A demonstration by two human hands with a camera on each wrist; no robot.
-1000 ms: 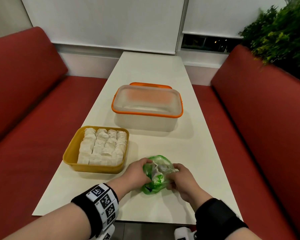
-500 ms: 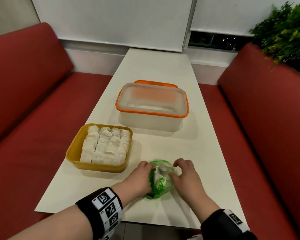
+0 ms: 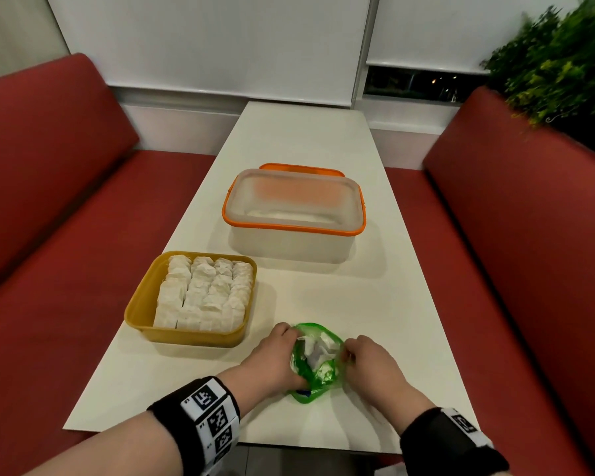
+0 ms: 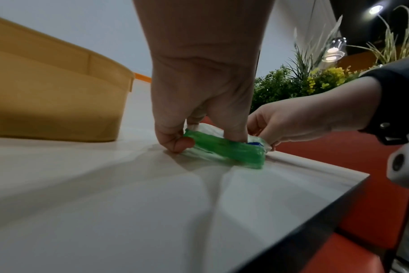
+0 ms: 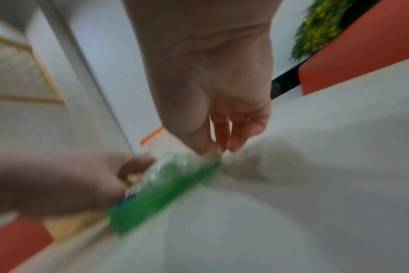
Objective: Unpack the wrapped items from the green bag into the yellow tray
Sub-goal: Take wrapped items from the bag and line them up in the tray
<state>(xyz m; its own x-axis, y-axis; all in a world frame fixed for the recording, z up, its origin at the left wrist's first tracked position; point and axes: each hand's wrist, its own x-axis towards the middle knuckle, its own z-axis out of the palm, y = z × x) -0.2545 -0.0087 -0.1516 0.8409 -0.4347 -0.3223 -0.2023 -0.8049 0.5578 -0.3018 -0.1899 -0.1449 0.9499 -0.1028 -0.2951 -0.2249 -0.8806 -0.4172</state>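
Observation:
A small green plastic bag (image 3: 318,367) lies near the table's front edge, with white wrapped items (image 3: 316,350) showing in its open mouth. My left hand (image 3: 275,359) grips the bag's left side; in the left wrist view its fingers (image 4: 175,140) curl round the green bag (image 4: 227,150). My right hand (image 3: 368,362) pinches the bag's right edge. The right wrist view is blurred and shows the right hand (image 5: 213,140) at the top of the green bag (image 5: 161,188). The yellow tray (image 3: 141,309), to the left, holds several white wrapped items (image 3: 207,293) in rows.
A translucent container with an orange rim (image 3: 294,214) stands beyond the bag at mid-table. The white table (image 3: 323,139) runs away between two red benches (image 3: 49,235). A green plant (image 3: 557,70) sits behind the right bench. The table's front edge is just below my wrists.
My right hand has shifted from on top of the bag to its right edge, and the bag's mouth has spread wider between both hands. The head view has tilted a little.

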